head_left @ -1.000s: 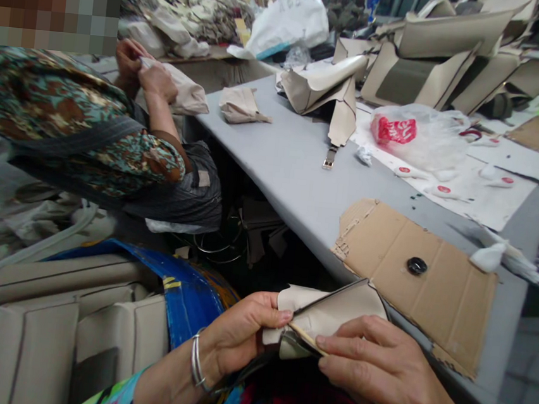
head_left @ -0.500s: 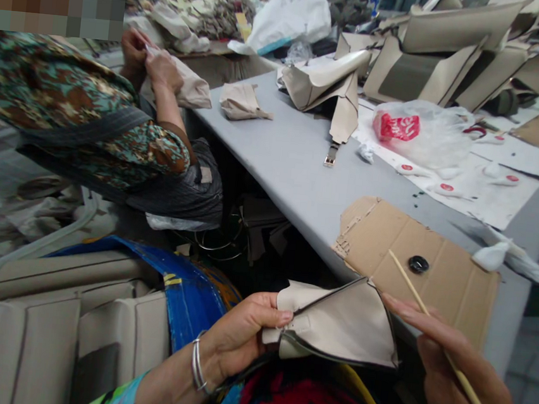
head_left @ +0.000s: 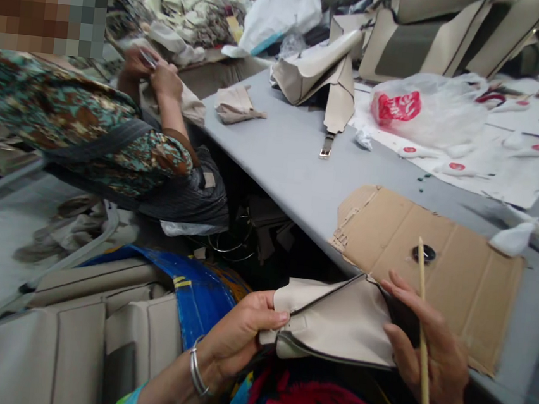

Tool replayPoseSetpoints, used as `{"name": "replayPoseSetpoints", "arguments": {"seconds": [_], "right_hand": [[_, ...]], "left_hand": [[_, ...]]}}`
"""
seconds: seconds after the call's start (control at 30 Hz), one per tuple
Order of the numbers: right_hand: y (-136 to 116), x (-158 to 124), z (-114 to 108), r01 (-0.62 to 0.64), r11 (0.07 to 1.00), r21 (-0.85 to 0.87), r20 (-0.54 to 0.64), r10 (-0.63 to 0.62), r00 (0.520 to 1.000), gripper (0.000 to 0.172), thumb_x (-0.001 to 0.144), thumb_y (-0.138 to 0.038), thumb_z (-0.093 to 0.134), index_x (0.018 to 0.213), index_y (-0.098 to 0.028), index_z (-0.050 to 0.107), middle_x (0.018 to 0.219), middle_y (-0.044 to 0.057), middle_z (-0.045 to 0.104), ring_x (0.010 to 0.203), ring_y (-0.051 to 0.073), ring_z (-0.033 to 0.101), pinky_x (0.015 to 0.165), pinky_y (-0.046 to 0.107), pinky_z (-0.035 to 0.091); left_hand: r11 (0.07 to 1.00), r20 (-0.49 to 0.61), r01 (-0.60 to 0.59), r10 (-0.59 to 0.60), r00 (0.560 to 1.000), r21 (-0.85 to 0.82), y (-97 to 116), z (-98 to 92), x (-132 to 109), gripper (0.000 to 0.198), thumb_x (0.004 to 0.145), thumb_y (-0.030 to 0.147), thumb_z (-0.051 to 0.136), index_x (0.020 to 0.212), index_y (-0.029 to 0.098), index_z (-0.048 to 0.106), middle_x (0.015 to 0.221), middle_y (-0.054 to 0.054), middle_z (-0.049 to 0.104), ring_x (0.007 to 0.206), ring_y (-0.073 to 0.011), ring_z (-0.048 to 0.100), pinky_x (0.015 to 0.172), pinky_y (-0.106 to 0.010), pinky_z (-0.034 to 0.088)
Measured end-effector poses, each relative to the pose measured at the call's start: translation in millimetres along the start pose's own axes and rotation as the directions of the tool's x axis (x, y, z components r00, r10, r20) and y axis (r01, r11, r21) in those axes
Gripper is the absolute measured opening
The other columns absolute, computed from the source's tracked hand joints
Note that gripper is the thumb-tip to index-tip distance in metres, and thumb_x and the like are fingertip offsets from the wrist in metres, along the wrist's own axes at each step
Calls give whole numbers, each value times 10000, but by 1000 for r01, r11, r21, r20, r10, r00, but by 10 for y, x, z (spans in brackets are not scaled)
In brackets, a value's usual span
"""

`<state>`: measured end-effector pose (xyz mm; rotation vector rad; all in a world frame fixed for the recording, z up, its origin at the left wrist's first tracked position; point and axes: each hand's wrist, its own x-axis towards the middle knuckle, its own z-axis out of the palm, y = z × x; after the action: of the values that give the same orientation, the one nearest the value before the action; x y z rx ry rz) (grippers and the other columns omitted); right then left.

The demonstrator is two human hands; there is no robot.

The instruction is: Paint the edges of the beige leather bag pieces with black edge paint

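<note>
My left hand (head_left: 243, 326) pinches the narrow end of a beige leather bag piece (head_left: 338, 326) with dark painted edges, thumb on top beside a small stitched rectangle. At the piece's wide right end is my right hand (head_left: 436, 351), its thumb against the beige face and its fingers at the far edge. A thin wooden stick (head_left: 422, 331) lies across that hand, held among the fingers, its tip pointing up toward a small round dish of black paste or liquid (head_left: 424, 254). The dish sits on a cardboard sheet (head_left: 474, 298) on the table.
Across the grey table (head_left: 292, 160) lie a beige bag part with a buckle strap (head_left: 339, 101), a clear plastic bag (head_left: 440, 117) and small white bottles (head_left: 511, 238). A co-worker (head_left: 114, 130) handles a beige piece at left. Beige bags (head_left: 80, 336) fill a blue-lined container beside me.
My right hand has moved left and in against the leather piece, and the stick has swung more upright. My left hand keeps its hold. The view has shifted slightly.
</note>
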<state>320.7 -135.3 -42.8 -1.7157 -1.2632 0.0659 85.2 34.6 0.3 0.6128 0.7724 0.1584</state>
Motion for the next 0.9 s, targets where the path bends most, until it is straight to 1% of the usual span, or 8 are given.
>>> {"name": "replayPoseSetpoints", "arguments": {"seconds": [0.1, 0.2, 0.37, 0.7, 0.9], "right_hand": [[10, -2, 5, 5, 1000, -17, 2, -5, 1000, 478, 936, -325, 714, 1381, -214, 581, 1433, 98, 618, 1292, 291, 614, 1088, 414, 497], [12, 2, 5, 21, 1000, -3, 11, -21, 1000, 490, 926, -258, 730, 1388, -216, 573, 1431, 97, 620, 1260, 271, 639, 1063, 387, 510], [-7, 35, 6, 70, 997, 12, -5, -70, 998, 509, 916, -182, 731, 1396, -184, 562, 1415, 112, 630, 1231, 245, 655, 1052, 352, 509], [26, 28, 31, 59, 998, 15, 8, -60, 998, 534, 917, -180, 733, 1417, -198, 547, 1442, 94, 610, 1255, 232, 638, 1075, 348, 494], [28, 23, 33, 44, 999, -7, 17, -44, 999, 526, 917, -190, 731, 1411, -216, 553, 1435, 87, 617, 1241, 243, 646, 1064, 374, 506]], "left_hand": [[998, -15, -7, 8, 1000, 54, 15, 32, -14, 349, 773, 128, 762, 1118, 74, 760, 875, -128, 765, 752, -185, 701, 724, -239, 526], [995, -46, 5, -1, 999, 103, 32, 59, -19, 345, 778, 151, 769, 1115, 77, 760, 877, -129, 767, 753, -201, 703, 748, -263, 529], [987, -76, 23, -11, 997, 162, 60, 69, -7, 339, 781, 173, 777, 1108, 83, 762, 904, -135, 770, 779, -212, 710, 762, -272, 531], [988, -75, 54, -43, 996, 148, 87, 54, 21, 338, 783, 165, 785, 1111, 90, 757, 956, -139, 775, 826, -207, 722, 820, -275, 538], [988, -71, 59, -49, 996, 141, 80, 32, 32, 331, 776, 175, 794, 1096, 95, 765, 929, -132, 778, 819, -221, 728, 793, -280, 543]]}}
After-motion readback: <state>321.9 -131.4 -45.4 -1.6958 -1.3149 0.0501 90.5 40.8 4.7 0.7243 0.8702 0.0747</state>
